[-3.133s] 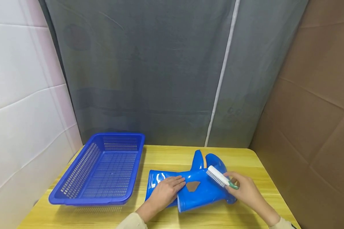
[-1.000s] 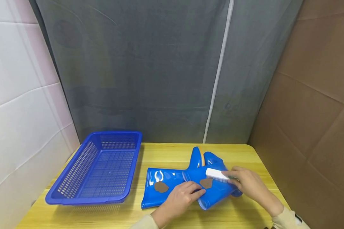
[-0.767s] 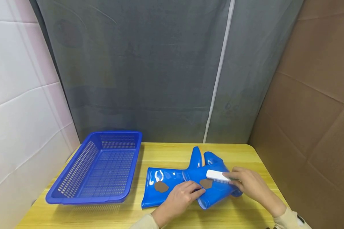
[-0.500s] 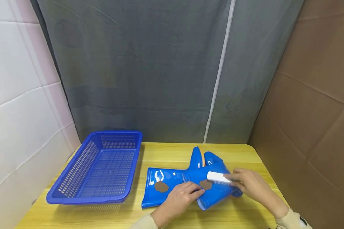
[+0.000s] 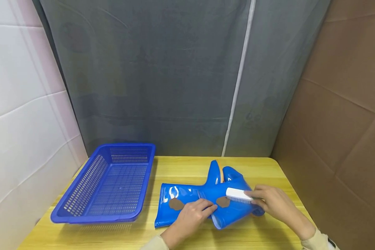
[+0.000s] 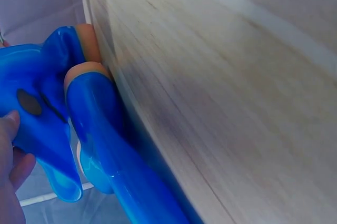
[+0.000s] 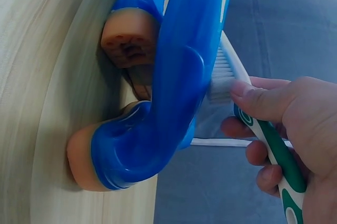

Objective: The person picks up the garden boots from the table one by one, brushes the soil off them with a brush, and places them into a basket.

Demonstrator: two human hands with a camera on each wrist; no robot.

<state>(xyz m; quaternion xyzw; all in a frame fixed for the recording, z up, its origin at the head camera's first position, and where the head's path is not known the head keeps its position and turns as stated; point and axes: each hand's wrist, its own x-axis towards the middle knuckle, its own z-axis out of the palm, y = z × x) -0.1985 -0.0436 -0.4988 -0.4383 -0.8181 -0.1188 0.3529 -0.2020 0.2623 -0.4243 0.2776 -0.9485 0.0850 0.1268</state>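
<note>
Two blue rain boots lie crossed on the wooden table. The upper boot (image 5: 234, 213) has a brown patch (image 5: 223, 201) on its shaft; the lower boot (image 5: 165, 194) shows a similar patch (image 5: 176, 203). My left hand (image 5: 192, 217) holds the upper boot by the edge of its shaft near the opening, the thumb (image 6: 10, 123) on the blue surface in the left wrist view. My right hand (image 5: 275, 205) grips a white and green scrubbing brush (image 7: 274, 145), its bristles (image 7: 221, 77) against that boot's shaft. Orange soles (image 7: 129, 34) show in the right wrist view.
A blue perforated plastic basket (image 5: 139, 208) stands on the left of the table (image 5: 181, 170). A grey curtain (image 5: 162, 86) hangs behind, with a white wall covering (image 5: 28, 104) on the left and a brown one (image 5: 340, 104) on the right.
The left hand has moved from the lower boot's shaft to the upper boot's opening, uncovering the lower patch. The brush has turned bristles down on the upper shaft. Lately the left hand shifts slightly left.
</note>
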